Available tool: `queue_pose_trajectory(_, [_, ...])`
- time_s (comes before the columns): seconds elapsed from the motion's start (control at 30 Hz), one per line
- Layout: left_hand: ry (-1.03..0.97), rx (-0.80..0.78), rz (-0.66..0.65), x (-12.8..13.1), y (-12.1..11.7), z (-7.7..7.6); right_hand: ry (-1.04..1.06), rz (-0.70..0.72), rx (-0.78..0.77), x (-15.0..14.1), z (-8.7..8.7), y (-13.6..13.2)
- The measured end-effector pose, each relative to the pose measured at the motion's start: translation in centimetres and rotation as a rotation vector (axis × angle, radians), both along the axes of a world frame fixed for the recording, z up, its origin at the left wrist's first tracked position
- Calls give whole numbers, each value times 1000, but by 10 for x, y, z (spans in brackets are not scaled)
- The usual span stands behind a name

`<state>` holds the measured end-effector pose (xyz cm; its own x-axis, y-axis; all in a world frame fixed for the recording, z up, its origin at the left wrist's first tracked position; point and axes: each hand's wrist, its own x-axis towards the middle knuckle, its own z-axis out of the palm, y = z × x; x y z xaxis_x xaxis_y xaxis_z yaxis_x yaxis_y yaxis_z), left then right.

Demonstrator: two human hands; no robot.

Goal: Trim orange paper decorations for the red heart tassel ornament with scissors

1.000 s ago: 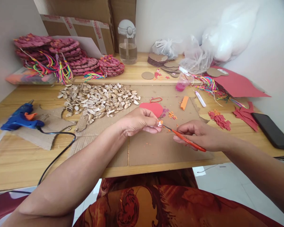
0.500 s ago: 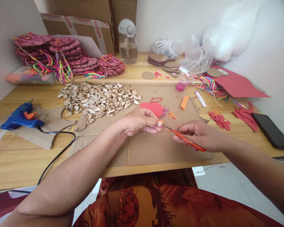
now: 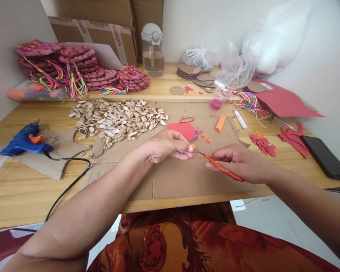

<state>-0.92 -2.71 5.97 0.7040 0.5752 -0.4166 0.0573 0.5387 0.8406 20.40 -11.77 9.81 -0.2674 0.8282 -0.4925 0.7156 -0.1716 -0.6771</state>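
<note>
Between thumb and fingers, my left hand (image 3: 170, 145) pinches a small orange-and-white paper piece (image 3: 191, 147). My right hand (image 3: 238, 162) grips red-handled scissors (image 3: 222, 169), whose blade tips meet the edge of that piece. Under and around both hands lies a cardboard sheet (image 3: 181, 181). Just beyond my left hand is a red paper disc (image 3: 183, 131) with a red cord loop (image 3: 186, 119). Small orange cut-outs (image 3: 206, 138) and purple scraps rest beside it. An orange paper strip (image 3: 220, 124) lies farther right.
Peanut shells (image 3: 119, 119) cover the left middle. A blue glue gun (image 3: 25, 139) with a black cord sits far left. Stacked pink discs (image 3: 102, 77), a water bottle (image 3: 153, 51) and cardboard discs (image 3: 188, 71) stand at the back. Red paper cut-outs (image 3: 263, 144) and a phone (image 3: 327, 156) lie right.
The scissor handles and my right-hand fingers have shifted very slightly to the left. My left hand still pinches the paper piece in the same spot.
</note>
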Motion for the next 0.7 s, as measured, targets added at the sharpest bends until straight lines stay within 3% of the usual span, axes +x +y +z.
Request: queue_pose_trajectory(0.7, [13, 7, 9, -1, -2, 6, 5, 57, 132, 0, -8, -3])
